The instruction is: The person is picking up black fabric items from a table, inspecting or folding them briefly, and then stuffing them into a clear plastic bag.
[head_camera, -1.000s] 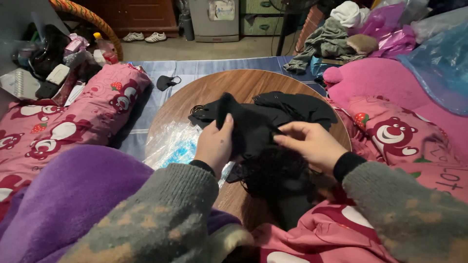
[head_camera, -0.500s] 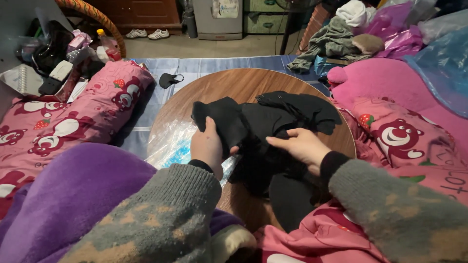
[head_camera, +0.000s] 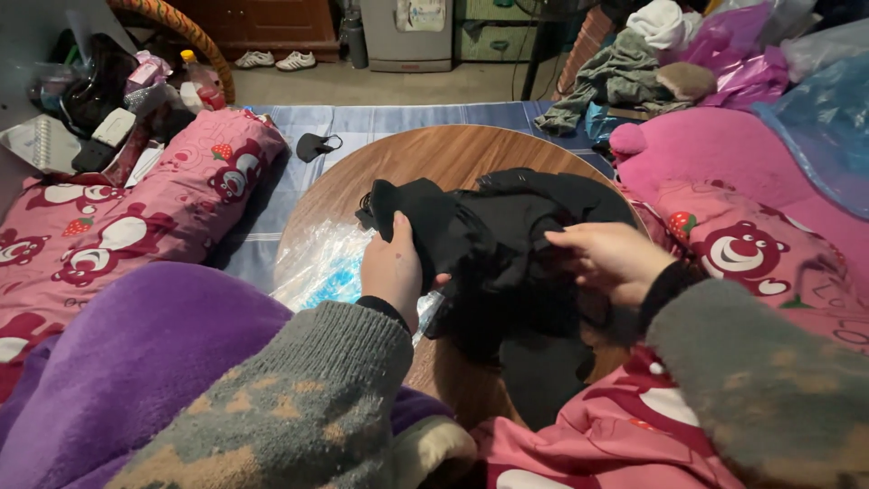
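Both hands grip the black garment over the round wooden table, left hand pinching one edge, right hand apart on another, spreading the cloth

- The left hand is raised in front of the body, back of the hand towards the camera, thumb up and fingers curled forward in a closed grip.
- The left forearm, in a grey patterned sleeve, comes up from the lower middle.
- The right hand lies palm down, fingers bent and pointing left, pinched together.
- The right forearm, in the same grey sleeve with a dark cuff, enters from the lower right.
- The hands are near each other but apart.
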